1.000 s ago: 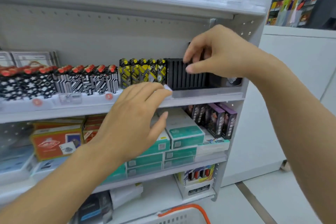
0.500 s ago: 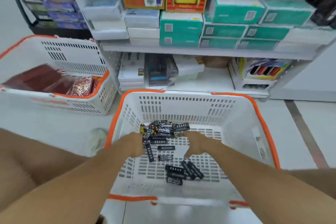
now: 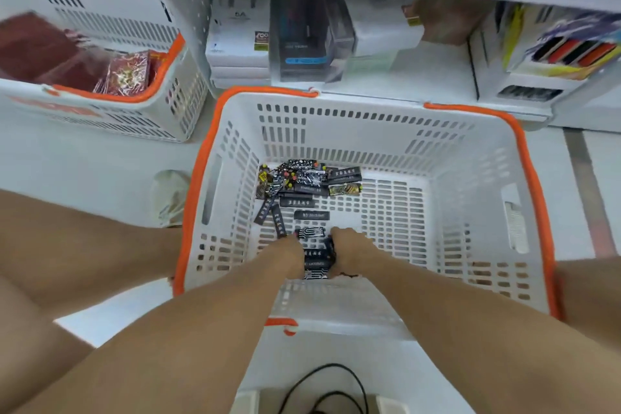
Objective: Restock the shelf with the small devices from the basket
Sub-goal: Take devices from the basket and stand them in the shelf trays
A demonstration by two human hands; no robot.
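A white basket with an orange rim (image 3: 534,158) stands on the floor below me. Several small black devices lie on its bottom, most in a pile (image 3: 302,180) near the far left corner. Both my hands reach down into the near part of the basket. My left hand (image 3: 289,254) and my right hand (image 3: 349,250) press from either side on a small stack of black devices (image 3: 316,262) held between them. More single devices lie just beyond my fingers. The lowest shelf (image 3: 420,77) is behind the basket.
A second white basket (image 3: 168,77) with red packets stands at the left on the floor. Boxes fill the bottom shelf, including a black one (image 3: 302,44) and a colourful display box (image 3: 564,57). My bare knees flank the basket. A black cable lies at the bottom.
One second ago my hands were up at the shelf's row of devices. My view then dropped to the basket, and both hands have closed in on a stack of black devices.
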